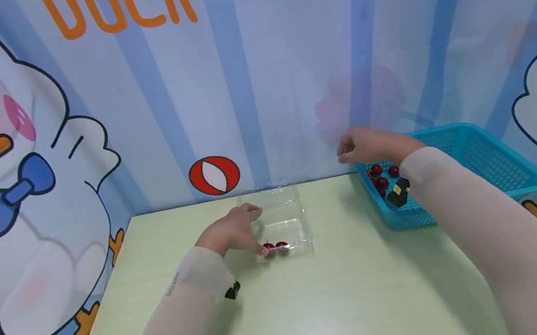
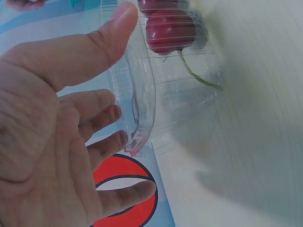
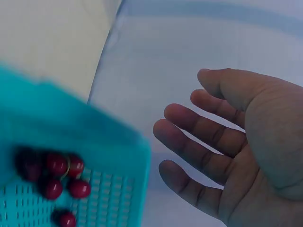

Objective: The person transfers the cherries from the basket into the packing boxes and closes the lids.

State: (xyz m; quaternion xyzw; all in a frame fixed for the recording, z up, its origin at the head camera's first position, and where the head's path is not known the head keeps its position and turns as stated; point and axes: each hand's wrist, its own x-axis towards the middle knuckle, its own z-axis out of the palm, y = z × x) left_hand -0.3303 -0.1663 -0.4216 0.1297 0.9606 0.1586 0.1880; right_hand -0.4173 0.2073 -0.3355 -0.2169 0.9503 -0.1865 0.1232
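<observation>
My left hand (image 1: 231, 231) is at the left side of a clear plastic box (image 1: 303, 222) on the table. In the left wrist view its thumb (image 2: 106, 47) lies at the box rim, and the other fingers extend loosely along the outside. Two dark red cherries (image 1: 282, 247) sit at the near end of the box; one cherry (image 2: 170, 32) shows a green stem through the clear wall. Above the left rim of a blue basket (image 1: 489, 145) hovers my right hand (image 1: 373, 144), fingers loosely bent and nothing in them. Several cherries (image 3: 79, 188) lie in that basket.
The pale green table (image 1: 339, 300) ends at a striped blue and white backdrop (image 1: 281, 74) with printed ducks. The basket stands at the table's right back, its perforated walls higher than the cherries. The box's raised clear lid (image 1: 272, 196) faces the backdrop.
</observation>
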